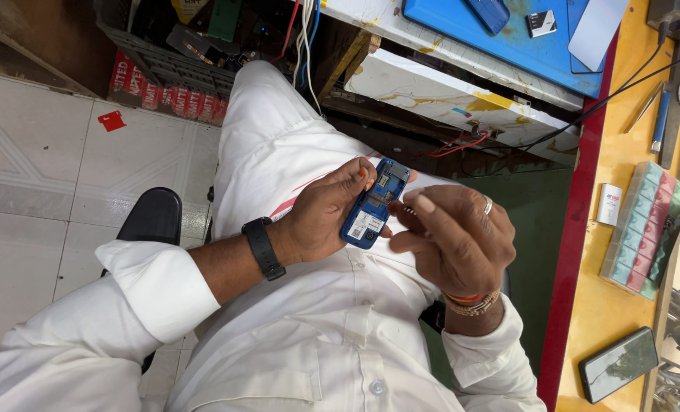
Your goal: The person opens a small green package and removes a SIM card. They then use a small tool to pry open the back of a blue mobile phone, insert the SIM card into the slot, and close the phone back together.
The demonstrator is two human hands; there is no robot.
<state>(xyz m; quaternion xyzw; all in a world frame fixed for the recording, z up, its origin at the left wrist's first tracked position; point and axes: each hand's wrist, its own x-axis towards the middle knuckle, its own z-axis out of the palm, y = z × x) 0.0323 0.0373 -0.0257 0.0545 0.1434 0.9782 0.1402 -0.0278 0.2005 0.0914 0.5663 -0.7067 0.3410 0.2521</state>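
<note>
Person seated, white shirt and trousers, working over the lap. Left hand [321, 217] holds a small blue phone [373, 204] with its back cover off, fingers wrapped around the phone's left edge, thumb up along the side near the top. Phone is tilted, open back facing up, battery bay and a white label visible. Black wristwatch [264, 248] on the left wrist.

Right hand [451, 240] touches the phone's right edge, thumb and forefinger pinched narrow against it. Whether they grip some small part there — can't tell, too small. Ring on one finger, thread bands at that wrist.

Phone sits above the thighs, between both hands, well clear of the bench.

Around: yellow worktop [611, 305] with red edge on the right. On it a dark smartphone [618, 364] lying flat near the lower corner, a multi-coloured compartment box [645, 229], a small white box [609, 204] just beside that. Blue mat [508, 38] further up the bench with small items on it. Black chair seat [153, 216] on the person's left, tiled floor [35, 175] beyond.
</note>
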